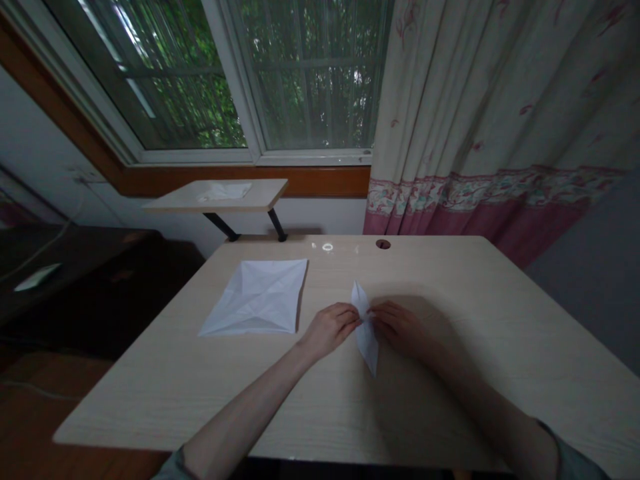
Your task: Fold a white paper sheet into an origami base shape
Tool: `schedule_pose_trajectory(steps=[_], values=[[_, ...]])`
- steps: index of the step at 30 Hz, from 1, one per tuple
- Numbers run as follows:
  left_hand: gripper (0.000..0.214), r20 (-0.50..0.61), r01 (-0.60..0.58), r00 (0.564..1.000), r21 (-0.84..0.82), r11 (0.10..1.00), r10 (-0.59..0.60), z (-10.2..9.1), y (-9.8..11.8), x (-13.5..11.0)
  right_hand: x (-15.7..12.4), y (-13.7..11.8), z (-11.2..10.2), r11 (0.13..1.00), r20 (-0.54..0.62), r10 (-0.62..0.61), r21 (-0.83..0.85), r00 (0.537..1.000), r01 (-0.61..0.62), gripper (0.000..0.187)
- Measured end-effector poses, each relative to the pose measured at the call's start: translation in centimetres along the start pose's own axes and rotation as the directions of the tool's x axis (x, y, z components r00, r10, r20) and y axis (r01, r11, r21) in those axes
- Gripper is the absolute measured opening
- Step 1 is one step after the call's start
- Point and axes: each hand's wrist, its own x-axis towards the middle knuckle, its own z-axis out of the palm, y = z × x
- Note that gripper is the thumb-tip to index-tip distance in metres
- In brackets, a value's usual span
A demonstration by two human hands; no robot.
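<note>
A narrow piece of folded white paper (368,341), pointed at both ends, is held at its middle between my two hands, over the right-centre of the desk. My left hand (332,327) pinches it from the left, fingers closed. From the right, my right hand (400,325) pinches the same spot, its fingertips nearly meeting the left ones. The exact folds under my fingertips are hidden. To the left of my hands lies a creased, square sheet of white paper (265,297), spread on the desk.
The pale wooden desk (165,387) has a round cable hole (383,245) near its back edge. A small raised shelf (260,193) at the back left carries crumpled white paper (225,191). Behind stand a window (310,80) and a patterned curtain (480,133). A dark table (75,267) is at the left.
</note>
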Motion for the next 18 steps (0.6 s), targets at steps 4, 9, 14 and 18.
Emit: schedule_pose_trajectory(steps=[4,9,14,18], values=[[0.020,0.003,0.040,0.999,-0.028,0.999,-0.040,0.03,0.26,0.16,0.15,-0.41,0.31,0.994,-0.041,0.113,0.012,0.993,-0.113,0.025],[0.017,0.011,0.090,0.996,-0.064,0.994,-0.090,-0.22,0.60,0.40,0.36,-0.48,0.59,0.991,-0.030,0.133,0.013,0.991,-0.133,0.021],[0.016,0.020,0.063,0.998,-0.026,0.998,-0.063,-0.09,0.57,0.36,0.67,-0.89,0.08,0.993,0.020,0.094,0.064,0.995,-0.095,0.014],[0.017,0.053,0.004,0.999,0.098,0.995,-0.009,-0.10,0.53,0.16,0.49,-0.73,0.11,0.999,0.027,0.011,-0.051,1.000,-0.010,0.022]])
